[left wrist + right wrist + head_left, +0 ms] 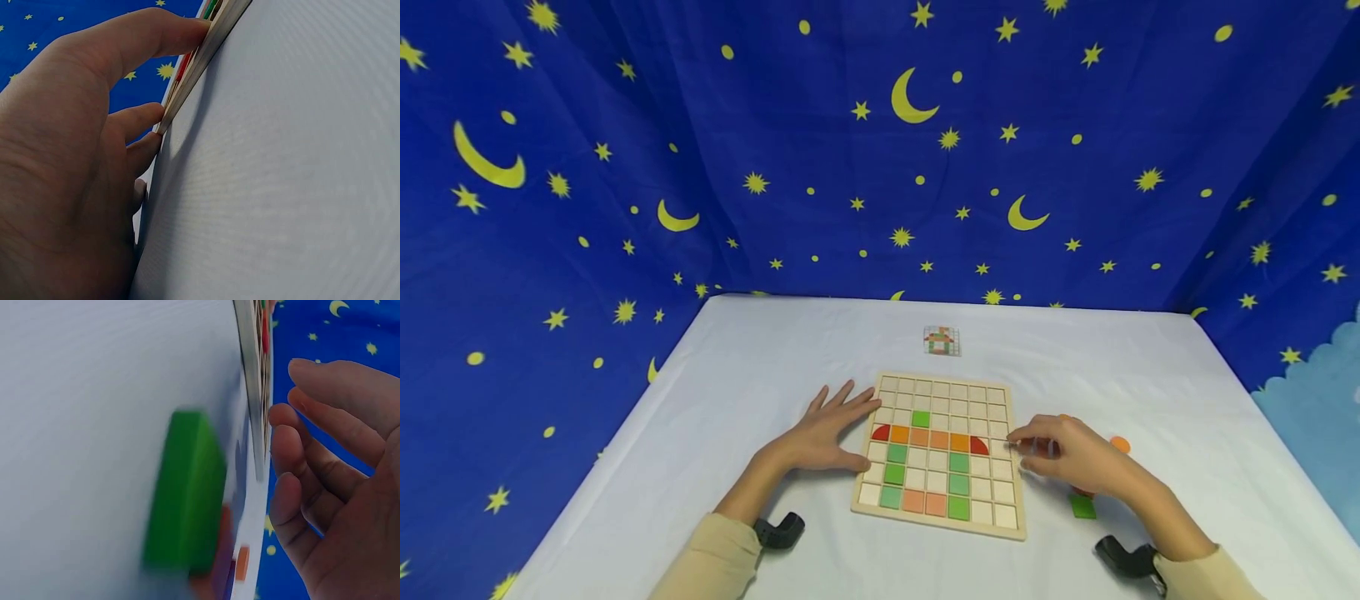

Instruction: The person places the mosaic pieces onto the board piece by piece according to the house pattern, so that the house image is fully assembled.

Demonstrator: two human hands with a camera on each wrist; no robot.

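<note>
A wooden grid board (938, 522) lies on the white table. Green, orange and pink squares and two red quarter-round pieces fill some of its cells. My left hand (827, 437) has its fingers spread and touches the board's left edge with thumb and fingertips. At the board's right edge hovers my right hand (1071, 450), fingers loosely bent. The right wrist view shows nothing between its thumb and fingers. Below this hand lies a green block (1082, 506), with an orange round piece (1120, 444) beyond it. Other pieces there are partly hidden by the hand.
A small picture card (942, 341) with a coloured grid pattern lies behind the board. Blue cloth (820, 225) with yellow moons and stars hangs around the table. Each wrist carries a black mount, such as the left one (781, 531).
</note>
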